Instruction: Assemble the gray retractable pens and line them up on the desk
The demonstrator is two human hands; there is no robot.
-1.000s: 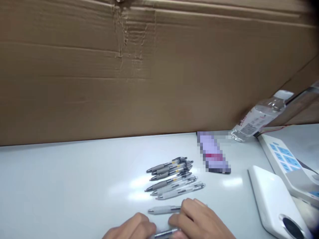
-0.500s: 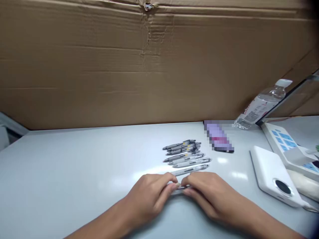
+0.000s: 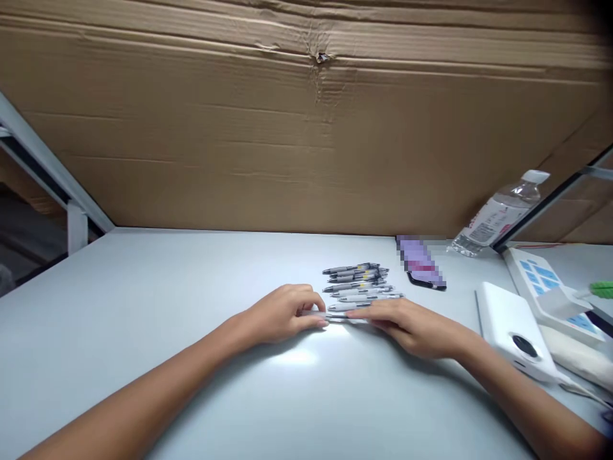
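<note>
Both my hands rest on a pale table (image 3: 143,306) with one grey pen (image 3: 338,317) held between them. My left hand (image 3: 282,314) pinches the pen's left end with curled fingers. My right hand (image 3: 407,324) grips the right end, fingers closed along it. Just beyond my fingers lies a row of several grey and clear pens (image 3: 357,284), side by side, tips pointing left.
A tall cardboard wall (image 3: 287,140) backs the table. A blurred purple flat object (image 3: 420,269) lies right of the pens. Farther right are a tilted water bottle (image 3: 495,216), a white box with a round black part (image 3: 514,331) and a white device with blue keys (image 3: 546,284).
My arms have stretched forward, carrying the held pen up close to the row of pens. The view has swung left, showing the table's left edge and a metal frame.
</note>
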